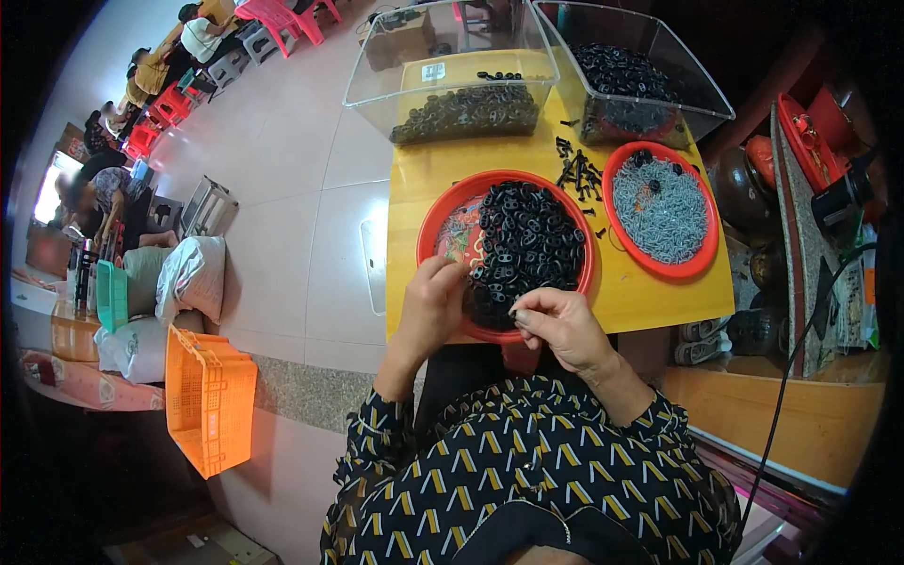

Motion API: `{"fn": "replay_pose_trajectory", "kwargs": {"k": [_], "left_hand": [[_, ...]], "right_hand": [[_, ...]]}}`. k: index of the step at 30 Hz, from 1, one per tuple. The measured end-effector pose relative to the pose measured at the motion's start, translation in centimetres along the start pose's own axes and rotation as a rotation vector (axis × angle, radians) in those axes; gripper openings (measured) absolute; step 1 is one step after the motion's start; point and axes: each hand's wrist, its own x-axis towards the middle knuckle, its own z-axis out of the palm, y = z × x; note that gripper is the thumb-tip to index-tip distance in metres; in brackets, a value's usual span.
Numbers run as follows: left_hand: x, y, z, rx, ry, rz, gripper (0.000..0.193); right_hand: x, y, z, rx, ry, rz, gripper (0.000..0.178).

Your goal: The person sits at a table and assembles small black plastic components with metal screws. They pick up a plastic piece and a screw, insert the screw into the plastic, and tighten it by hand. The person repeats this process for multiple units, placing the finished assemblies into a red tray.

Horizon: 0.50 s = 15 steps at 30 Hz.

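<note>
Bending inward over the near edge of a round red basin, both bare hands work close to a heap of black oval pieces with holes. The left hand is at the basin's near left side with its fingers curled; whether it grips anything cannot be told. The right hand, at the near right side, has its thumb and forefinger brought together, but what may be between them is too small to make out. The black pieces fill the basin's middle and right, leaving some of its patterned bottom visible at the left. The basin rests on a yellow tabletop. To its right, a smaller red tray holds silver screws and a few black bits. Loose black stemmed parts lie between the two. Behind stand two clear plastic bins, both holding black pieces
</note>
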Motion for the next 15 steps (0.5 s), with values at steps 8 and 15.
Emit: {"fn": "replay_pose_trajectory", "kwargs": {"k": [8, 15], "left_hand": [[3.4, -2.4, 1.6, 0.284, -0.323, -0.028, 0.007], [3.8, -1.8, 2.2, 0.392, -0.383, -0.004, 0.012]], "right_hand": [[-0.7, -0.1, -1.4, -0.122, 0.061, -0.043, 0.014], [-0.1, -0.3, -1.5, -0.12, 0.056, 0.023, 0.009]]}}
